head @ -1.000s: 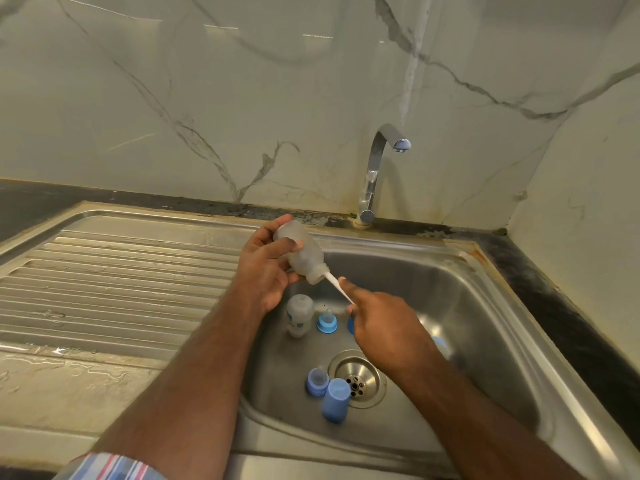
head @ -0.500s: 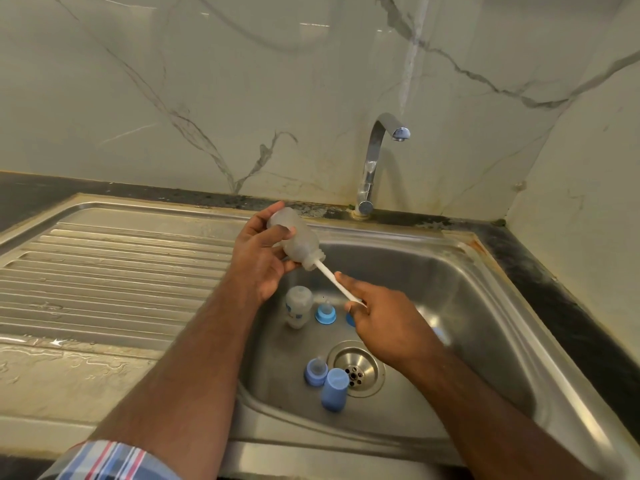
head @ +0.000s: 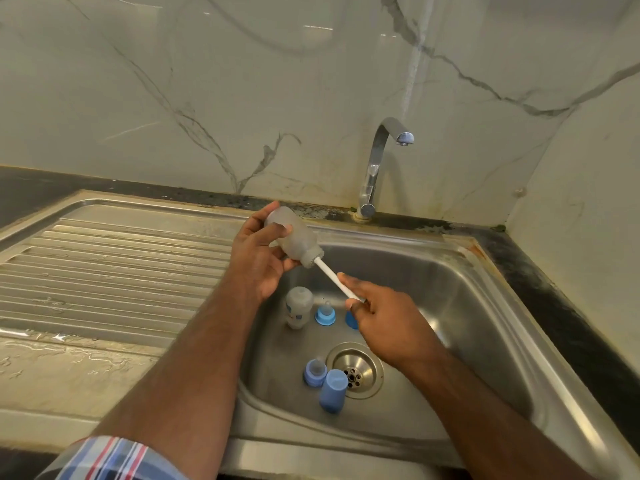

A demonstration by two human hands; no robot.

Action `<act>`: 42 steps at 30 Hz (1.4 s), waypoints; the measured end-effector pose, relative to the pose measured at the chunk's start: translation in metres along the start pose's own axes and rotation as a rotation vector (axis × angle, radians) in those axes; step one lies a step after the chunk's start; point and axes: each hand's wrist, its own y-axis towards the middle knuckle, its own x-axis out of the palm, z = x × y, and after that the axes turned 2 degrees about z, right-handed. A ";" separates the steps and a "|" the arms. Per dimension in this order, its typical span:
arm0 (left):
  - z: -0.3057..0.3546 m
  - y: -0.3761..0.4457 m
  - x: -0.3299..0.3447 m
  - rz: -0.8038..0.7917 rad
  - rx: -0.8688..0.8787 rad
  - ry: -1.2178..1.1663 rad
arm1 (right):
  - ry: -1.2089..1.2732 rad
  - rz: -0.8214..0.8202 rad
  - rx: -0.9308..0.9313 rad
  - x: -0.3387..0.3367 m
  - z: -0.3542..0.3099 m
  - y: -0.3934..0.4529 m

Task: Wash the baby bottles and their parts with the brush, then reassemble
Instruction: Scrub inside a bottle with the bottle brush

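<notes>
My left hand [head: 258, 258] held bottle [head: 294, 237] above sink [head: 485, 306]; right hand [head: 384, 317] gripped brush [head: 334, 277] handle. Second bottle [head: 298, 306], blue caps [head: 332, 389] lay below. Brush drawn further out than before.

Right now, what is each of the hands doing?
Left hand: grips the bottle.
Right hand: pinches the brush handle, brush head inside the bottle.

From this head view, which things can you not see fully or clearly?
- Brush head: inside the cloudy bottle that the left hand grips; only the white handle shows.
- Handle's lower end: covered by the right hand.
- Blue part behind the right hand: mostly hidden, so its kind is unclear.
- Print on the bottle standing in the sink: too small to read.
</notes>
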 end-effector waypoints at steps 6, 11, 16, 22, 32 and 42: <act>-0.004 -0.001 0.006 -0.009 0.003 0.036 | 0.150 -0.084 0.025 0.004 -0.002 0.005; -0.011 -0.004 0.010 -0.085 -0.047 0.032 | 0.460 -0.073 0.104 0.006 0.003 0.008; -0.013 -0.002 0.007 -0.086 -0.048 0.046 | 0.183 0.093 0.000 0.008 0.002 0.009; -0.012 0.000 0.007 -0.086 -0.031 0.083 | 0.183 -0.082 0.031 0.011 -0.004 0.012; -0.014 0.002 0.003 -0.074 -0.030 0.129 | -0.190 0.081 -0.053 0.018 -0.005 0.012; -0.010 0.003 -0.001 -0.065 -0.017 0.039 | 0.661 -0.102 0.209 -0.002 0.004 0.009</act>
